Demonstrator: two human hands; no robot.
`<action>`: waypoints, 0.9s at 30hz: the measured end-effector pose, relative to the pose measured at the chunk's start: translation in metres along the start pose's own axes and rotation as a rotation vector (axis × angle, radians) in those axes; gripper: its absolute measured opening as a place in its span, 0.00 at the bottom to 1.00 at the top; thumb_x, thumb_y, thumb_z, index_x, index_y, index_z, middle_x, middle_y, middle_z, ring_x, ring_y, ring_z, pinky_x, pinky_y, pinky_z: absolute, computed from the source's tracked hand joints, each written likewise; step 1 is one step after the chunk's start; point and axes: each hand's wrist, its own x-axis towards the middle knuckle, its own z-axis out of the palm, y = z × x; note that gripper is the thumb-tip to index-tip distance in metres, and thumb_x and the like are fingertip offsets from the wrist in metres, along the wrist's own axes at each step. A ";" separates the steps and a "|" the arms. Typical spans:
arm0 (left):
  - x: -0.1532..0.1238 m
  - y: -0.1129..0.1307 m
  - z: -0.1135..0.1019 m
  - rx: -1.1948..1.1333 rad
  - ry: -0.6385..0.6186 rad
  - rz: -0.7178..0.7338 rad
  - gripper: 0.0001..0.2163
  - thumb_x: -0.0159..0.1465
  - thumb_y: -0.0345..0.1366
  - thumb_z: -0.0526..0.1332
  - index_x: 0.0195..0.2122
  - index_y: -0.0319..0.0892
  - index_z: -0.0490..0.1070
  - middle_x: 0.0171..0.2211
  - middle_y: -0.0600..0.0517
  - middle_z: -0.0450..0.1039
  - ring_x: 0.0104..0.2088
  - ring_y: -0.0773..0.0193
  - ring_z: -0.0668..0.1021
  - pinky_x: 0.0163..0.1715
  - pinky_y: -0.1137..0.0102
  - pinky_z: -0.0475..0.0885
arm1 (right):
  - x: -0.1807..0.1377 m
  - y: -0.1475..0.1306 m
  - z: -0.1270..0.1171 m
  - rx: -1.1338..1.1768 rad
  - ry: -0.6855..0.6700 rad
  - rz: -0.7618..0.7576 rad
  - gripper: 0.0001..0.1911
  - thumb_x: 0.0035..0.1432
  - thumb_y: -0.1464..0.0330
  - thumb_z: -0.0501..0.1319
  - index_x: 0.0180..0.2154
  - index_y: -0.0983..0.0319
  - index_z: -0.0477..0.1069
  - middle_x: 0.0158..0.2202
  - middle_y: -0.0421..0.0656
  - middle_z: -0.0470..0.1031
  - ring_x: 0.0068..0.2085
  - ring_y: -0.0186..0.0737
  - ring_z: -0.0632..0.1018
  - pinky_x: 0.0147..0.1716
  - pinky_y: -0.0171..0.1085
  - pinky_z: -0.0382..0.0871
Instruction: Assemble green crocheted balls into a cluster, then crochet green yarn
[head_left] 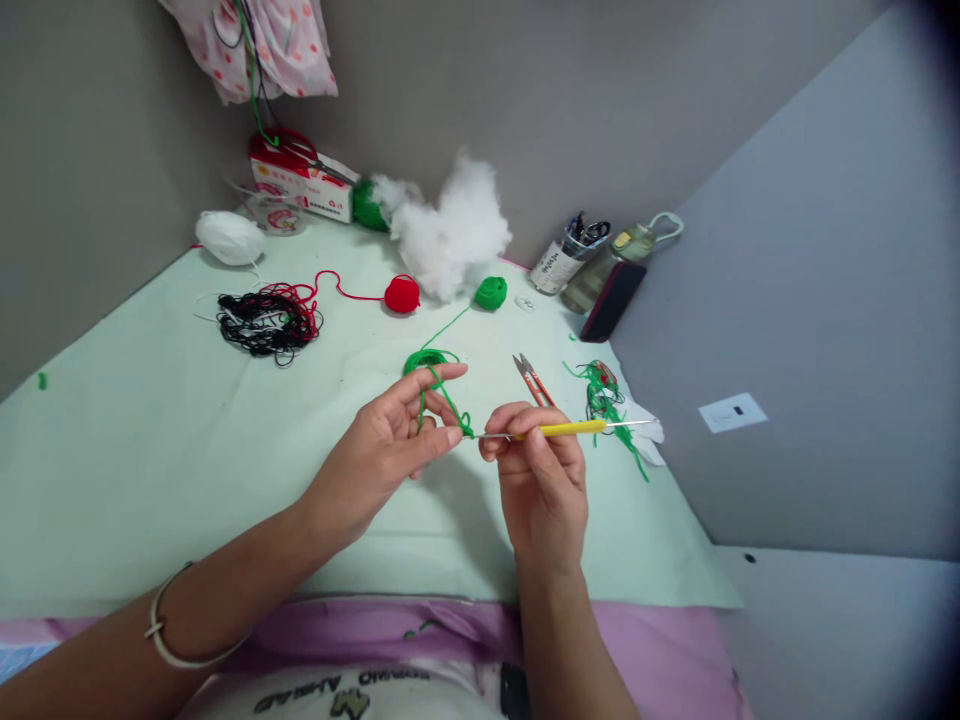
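My right hand (541,470) grips a crochet hook (574,429) by its yellow handle, its metal shaft pointing left. The shaft's tip reaches a small piece of green yarn work (466,428), pinched between thumb and fingers of my left hand (397,430). Green yarn runs over my left fingers, its index finger stretched out. Behind that hand lies a loose coil of green yarn (426,358) on the table. From there a strand leads back to a small green yarn ball (491,292). Orange-handled thread snips (534,380) lie just beyond my right hand.
White stuffing (454,235) and a red yarn ball (403,294) are at the back. Tangled black yarn (262,322) and a white ball (229,238) lie left. A pen cup (559,262), bottle (589,285) and phone (613,302) line the right wall, with yarn scraps (611,400) nearer.
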 end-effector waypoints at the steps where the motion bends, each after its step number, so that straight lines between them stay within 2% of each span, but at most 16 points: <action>1: 0.000 0.000 0.000 -0.002 0.000 0.003 0.25 0.62 0.32 0.67 0.60 0.49 0.69 0.35 0.54 0.67 0.28 0.71 0.64 0.23 0.76 0.60 | 0.000 0.000 0.000 -0.008 0.001 0.001 0.09 0.66 0.70 0.58 0.35 0.59 0.77 0.34 0.43 0.76 0.33 0.34 0.73 0.34 0.36 0.67; 13: -0.001 0.002 0.000 -0.014 0.007 0.002 0.25 0.61 0.31 0.67 0.60 0.48 0.70 0.36 0.53 0.68 0.28 0.71 0.64 0.22 0.76 0.60 | 0.000 0.001 0.000 -0.085 0.017 0.004 0.08 0.65 0.66 0.60 0.34 0.58 0.75 0.33 0.43 0.74 0.32 0.37 0.73 0.32 0.38 0.68; 21: -0.001 0.004 0.000 -0.053 0.008 -0.021 0.30 0.60 0.31 0.68 0.64 0.50 0.65 0.38 0.53 0.69 0.24 0.74 0.63 0.19 0.77 0.58 | -0.001 0.001 -0.001 -0.049 0.009 -0.002 0.08 0.66 0.67 0.60 0.35 0.58 0.76 0.33 0.43 0.75 0.32 0.36 0.73 0.32 0.37 0.69; 27: -0.001 0.002 0.003 -0.047 -0.002 -0.045 0.26 0.60 0.35 0.69 0.61 0.47 0.69 0.36 0.52 0.69 0.25 0.73 0.65 0.19 0.77 0.58 | -0.003 0.004 0.000 -0.158 0.045 -0.065 0.07 0.66 0.66 0.61 0.37 0.57 0.78 0.38 0.44 0.79 0.32 0.36 0.74 0.33 0.39 0.70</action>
